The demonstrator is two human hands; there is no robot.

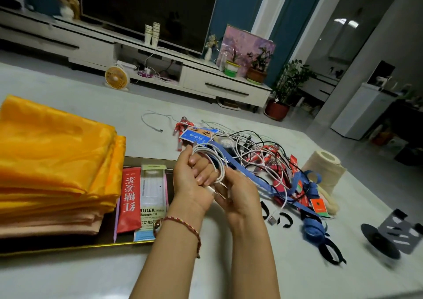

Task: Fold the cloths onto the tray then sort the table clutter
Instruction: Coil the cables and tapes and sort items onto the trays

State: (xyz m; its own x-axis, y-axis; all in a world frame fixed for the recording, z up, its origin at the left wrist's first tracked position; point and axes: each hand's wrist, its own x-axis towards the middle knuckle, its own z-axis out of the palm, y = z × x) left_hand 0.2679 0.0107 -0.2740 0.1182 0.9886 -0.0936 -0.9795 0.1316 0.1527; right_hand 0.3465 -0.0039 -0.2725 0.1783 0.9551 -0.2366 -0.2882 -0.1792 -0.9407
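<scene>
My left grip (192,182) curled round the coiled white charging cable (219,169), right grip (240,193) pinching its plug end (seemed limp, springy; best held across the loops).

The folded cloths (52,161) are smooth satin with a soft sheen and a woven-in pattern; the peach ones at the bottom look duller. The tray (68,249) has a shiny gold metal rim. The tabletop (80,278) is pale, stone-like and glossy. The white cable (215,161) has a smooth, slightly shiny plastic sheath. The blue ribbon (251,182) is matt woven cloth. The red packet (129,202) is glossy wrap; the ruler pack (152,191) is clear plastic over printed card. The paper roll (325,168) is matt and soft. The black stand (386,237) looks like matt-painted metal. The bracelet (183,225) is braided thread.
</scene>
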